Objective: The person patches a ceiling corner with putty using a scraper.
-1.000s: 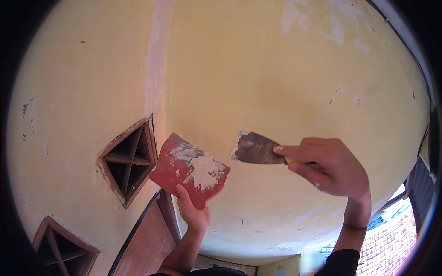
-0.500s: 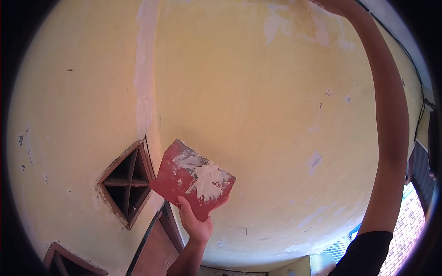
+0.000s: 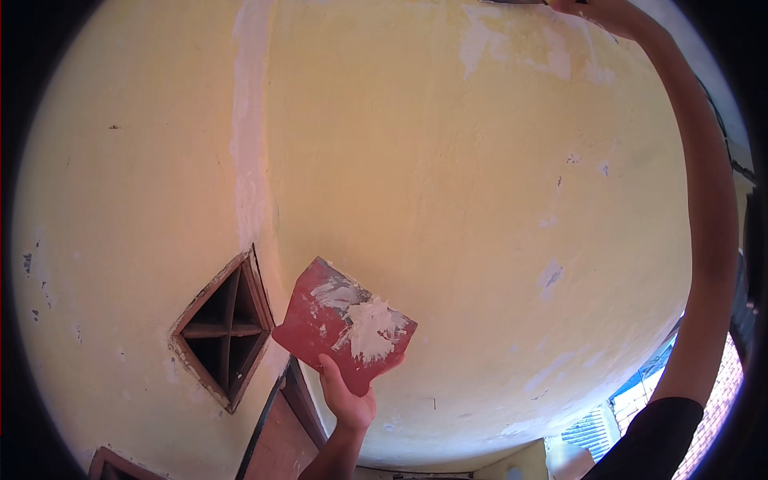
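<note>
My left hand (image 3: 350,404) grips a flat red putty board (image 3: 320,320) from below, thumb over its near face. Pale, wet-looking filler (image 3: 376,328) is smeared over the board's right half and its worn grey upper edge. High at the top edge, my right hand (image 3: 596,10) is closed on a scraper, its dark flat blade (image 3: 512,2) against or close to the wall; most of this tool is cut off by the frame. Pale patches (image 3: 484,40) mark the yellow wall (image 3: 448,184) just below the blade.
A diamond-looking wooden vent (image 3: 228,330) sits in the wall left of the board, with another vent (image 3: 116,464) at the lower left. Below my left hand is a brown door (image 3: 280,440). A pale vertical strip (image 3: 250,120) runs down the wall corner. Brickwork (image 3: 712,408) shows at the lower right.
My right hand has shifted right, and the scraper's blade now shows at the top edge. The board in my left hand appears slightly lower and further right, as the view has shifted a little.
</note>
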